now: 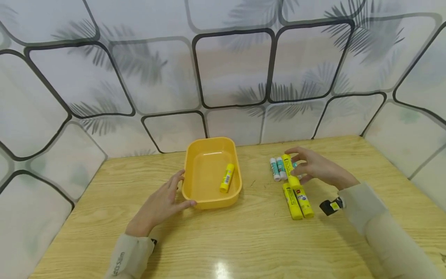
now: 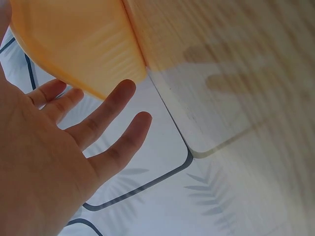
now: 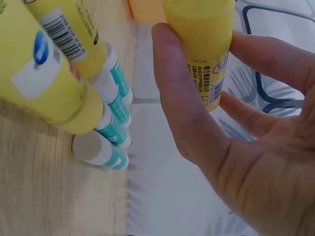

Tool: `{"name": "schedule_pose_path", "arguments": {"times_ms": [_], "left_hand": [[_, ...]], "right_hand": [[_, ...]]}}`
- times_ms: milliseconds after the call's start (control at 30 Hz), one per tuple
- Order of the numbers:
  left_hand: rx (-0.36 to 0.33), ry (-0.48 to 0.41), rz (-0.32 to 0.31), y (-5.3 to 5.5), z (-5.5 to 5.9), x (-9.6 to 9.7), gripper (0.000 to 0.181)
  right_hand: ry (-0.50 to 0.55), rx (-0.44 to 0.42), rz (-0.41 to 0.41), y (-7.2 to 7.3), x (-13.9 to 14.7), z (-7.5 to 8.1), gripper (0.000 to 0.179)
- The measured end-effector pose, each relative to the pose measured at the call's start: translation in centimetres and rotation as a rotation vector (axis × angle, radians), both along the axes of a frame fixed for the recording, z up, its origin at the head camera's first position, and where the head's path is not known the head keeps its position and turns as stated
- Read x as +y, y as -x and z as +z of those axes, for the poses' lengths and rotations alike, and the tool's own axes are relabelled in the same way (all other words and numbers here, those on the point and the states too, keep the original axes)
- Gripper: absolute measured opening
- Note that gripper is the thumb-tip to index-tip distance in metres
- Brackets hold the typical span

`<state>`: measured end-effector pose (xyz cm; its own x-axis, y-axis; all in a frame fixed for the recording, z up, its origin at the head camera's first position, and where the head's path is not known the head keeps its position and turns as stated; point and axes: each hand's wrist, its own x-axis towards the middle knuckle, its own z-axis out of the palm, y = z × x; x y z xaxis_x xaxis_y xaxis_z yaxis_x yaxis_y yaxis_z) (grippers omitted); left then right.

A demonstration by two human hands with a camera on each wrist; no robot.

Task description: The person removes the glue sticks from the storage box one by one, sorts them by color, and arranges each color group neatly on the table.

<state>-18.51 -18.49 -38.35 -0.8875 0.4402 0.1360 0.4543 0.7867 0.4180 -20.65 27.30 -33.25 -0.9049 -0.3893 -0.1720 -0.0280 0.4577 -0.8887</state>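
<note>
My right hand (image 1: 318, 167) pinches a yellow glue stick (image 3: 199, 29) between thumb and fingers, holding it raised off the table in the right wrist view. Below it, two more yellow glue sticks (image 1: 292, 202) lie side by side. Several smaller white-and-teal sticks (image 3: 112, 125) form a row close by, partly hidden by the hand in the head view. At the left, my left hand (image 1: 161, 206) touches the side of an orange-yellow plastic tray (image 1: 200, 170) with spread, fairly straight fingers, its thumb at the front corner. One yellow glue stick (image 1: 227, 178) lies inside the tray.
Everything sits on a light wooden table (image 1: 223, 240). Patterned wall covering (image 1: 233, 69) rises along the back and both sides, with the tray near the back edge. A small black device (image 1: 331, 206) is strapped at the right wrist.
</note>
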Motion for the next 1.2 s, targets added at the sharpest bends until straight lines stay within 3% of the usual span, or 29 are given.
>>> {"name": "schedule_pose_path", "arguments": {"times_ms": [433, 1200], "left_hand": [[-0.023, -0.008, 0.009, -0.3, -0.3, -0.1, 0.097], [-0.054, -0.020, 0.013, -0.3, 0.2, -0.1, 0.097]], "right_hand": [[-0.016, 0.000, -0.006, -1.3, 1.3, -0.4, 0.074], [-0.053, 0.005, -0.021, -3.1, 4.5, -1.6, 0.075]]}}
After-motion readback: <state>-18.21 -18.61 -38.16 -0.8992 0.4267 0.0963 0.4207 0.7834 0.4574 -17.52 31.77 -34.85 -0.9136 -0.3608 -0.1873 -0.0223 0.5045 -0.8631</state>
